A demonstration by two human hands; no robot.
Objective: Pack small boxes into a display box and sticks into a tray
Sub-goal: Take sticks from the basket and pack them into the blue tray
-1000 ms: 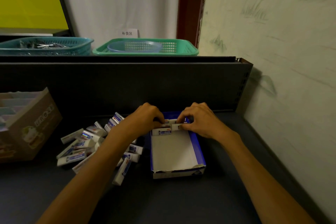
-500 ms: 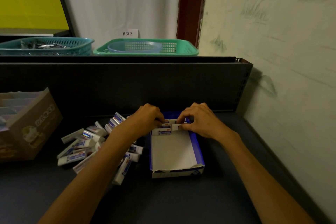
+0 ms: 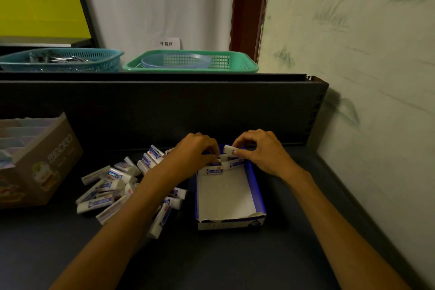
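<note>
Both hands are working at the far end of the display box (image 3: 255,186), our landmark on the dark desk (image 3: 235,261). The right hand (image 3: 263,153) pinches one small box (image 3: 229,149) between thumb and fingers, holding it just above the far wall. The left hand (image 3: 193,155) has its fingers curled down onto the row (image 3: 220,167) of small boxes already lying against that far end; whether it truly pinches one or only steadies them, I cannot tell.

The step looks like seating this box beside or on top of that row. To do it well, I'd say keep it level, line its long side up with its neighbours, and lower it straight down while the left hand holds the row from sliding. Press it snug to the far wall so no gap opens.

Most of the white floor nearer the person is bare, so packing seems only just begun. The loose pile (image 3: 122,186) waits just left of the display box, touching its left side low down.

Room for moving: a dark back panel (image 3: 164,106) rises just beyond the far end, so hands must come in from above. Right of the display box lies bare desk before the wall. The near wall is torn and low, easy to snag. A cardboard carton (image 3: 47,158) sits well left.
</note>
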